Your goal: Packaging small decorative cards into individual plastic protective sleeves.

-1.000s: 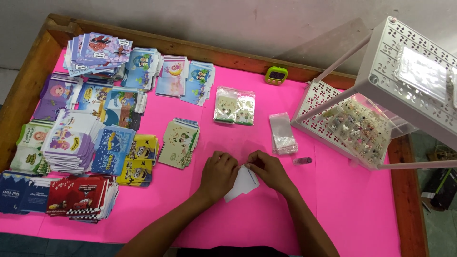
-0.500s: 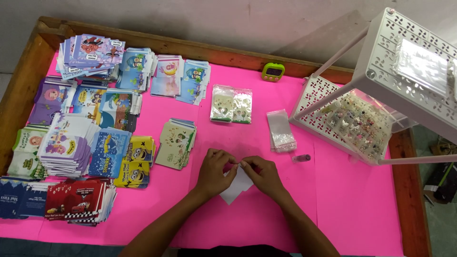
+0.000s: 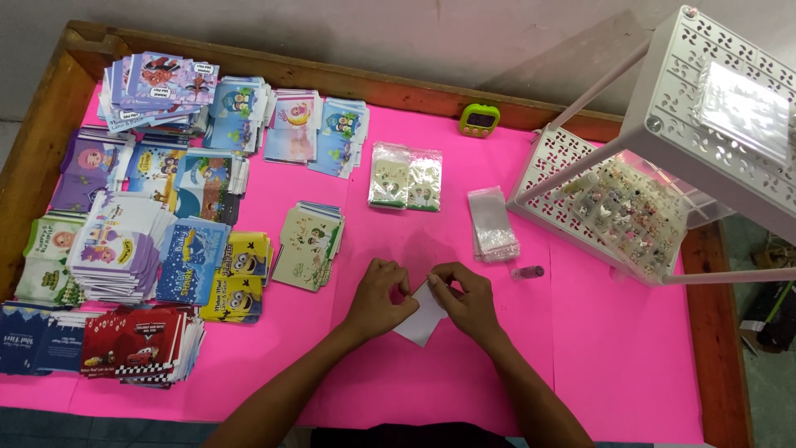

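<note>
white paper packet [image 3: 421, 319], both hands pinching

Left hand [image 3: 380, 297] and right hand [image 3: 466, 297] pinching a small white envelope [image 3: 421, 317] on a pink table [image 3: 613, 348], stack of clear plastic sleeves [image 3: 492, 224] nearby, piles of colourful cartoon envelopes [image 3: 124, 249] at left.

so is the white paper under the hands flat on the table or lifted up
Flat, as far as shows: the white paper lies on the pink table cover, its lower corner spread out, while the left hand and right hand cover its top edge.
</note>
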